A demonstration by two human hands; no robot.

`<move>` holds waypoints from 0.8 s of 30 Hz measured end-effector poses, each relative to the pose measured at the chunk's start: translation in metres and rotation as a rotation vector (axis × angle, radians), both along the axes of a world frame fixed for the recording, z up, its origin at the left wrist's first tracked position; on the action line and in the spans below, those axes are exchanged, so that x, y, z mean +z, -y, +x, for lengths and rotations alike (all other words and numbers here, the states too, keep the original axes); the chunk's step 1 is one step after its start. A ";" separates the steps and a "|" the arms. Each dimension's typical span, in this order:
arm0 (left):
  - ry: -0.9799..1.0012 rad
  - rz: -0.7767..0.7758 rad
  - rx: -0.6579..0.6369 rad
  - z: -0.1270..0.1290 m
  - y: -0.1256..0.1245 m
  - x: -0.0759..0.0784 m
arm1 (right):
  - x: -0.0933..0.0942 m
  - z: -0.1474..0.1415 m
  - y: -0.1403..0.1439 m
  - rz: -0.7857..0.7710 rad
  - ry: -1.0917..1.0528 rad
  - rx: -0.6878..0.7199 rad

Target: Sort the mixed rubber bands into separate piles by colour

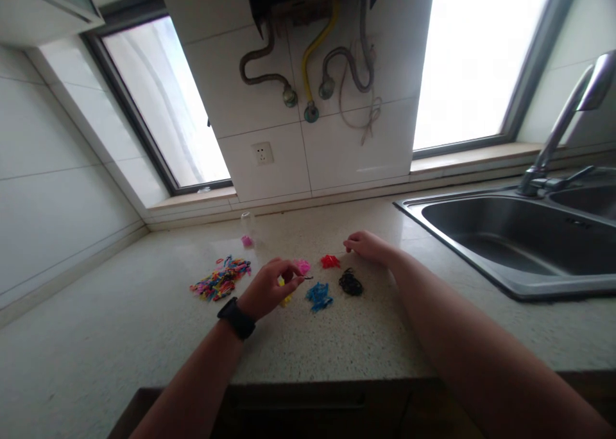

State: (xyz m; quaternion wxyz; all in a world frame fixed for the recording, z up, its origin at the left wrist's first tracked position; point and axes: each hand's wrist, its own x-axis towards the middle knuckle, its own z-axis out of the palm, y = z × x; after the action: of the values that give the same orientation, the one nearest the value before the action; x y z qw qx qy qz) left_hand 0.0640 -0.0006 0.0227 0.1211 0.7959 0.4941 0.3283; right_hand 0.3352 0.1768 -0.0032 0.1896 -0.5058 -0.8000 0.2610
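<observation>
While left hand (269, 289) pinches black band (308, 277), counter edge (308, 376) near

I am in a home kitchen: steel sink (510, 246) with tap (563, 124), speckled stone counter (337, 343), tiled walls, boiler pipes (308, 67) above

Counter (144, 323): speckled stone look, pale, polished, faint sheen from the window light. Sink (524, 253) at 3 o'clock: brushed stainless metal, satin finish; faucet (568, 118) above it bright polished metal. Wall tiles (337, 150) at 12 o'clock: glazed white ceramic, glossy, reflections visible. Mixed-colour pile (221, 280) at 9 o'clock of the left hand (267, 290): small loops, rubbery or plastic look, slightly shiny. Black pile (350, 282) matt; blue pile (318, 296) and red pile (330, 261) smooth. Wristband (235, 318): matt black, rubber-like. Small jar (247, 224) at 12 o'clock: clear, glass or plastic, cannot tell.
</observation>
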 end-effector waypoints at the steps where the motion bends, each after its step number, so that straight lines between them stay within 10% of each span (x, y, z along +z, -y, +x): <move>1: 0.010 -0.002 -0.005 0.005 0.001 0.001 | 0.000 0.000 0.000 0.007 0.005 0.002; 13: -0.224 0.051 -0.104 0.075 -0.021 0.016 | -0.002 -0.003 0.000 0.031 0.017 -0.033; 24: -0.361 0.095 -0.112 0.086 -0.044 0.008 | 0.001 -0.003 0.002 0.047 0.030 -0.017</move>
State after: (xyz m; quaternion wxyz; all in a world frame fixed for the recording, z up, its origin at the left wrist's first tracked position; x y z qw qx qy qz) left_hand 0.1498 0.0435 0.0309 0.0110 0.8729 0.4468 0.1958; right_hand 0.3321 0.1746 -0.0017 0.1915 -0.5118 -0.8045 0.2329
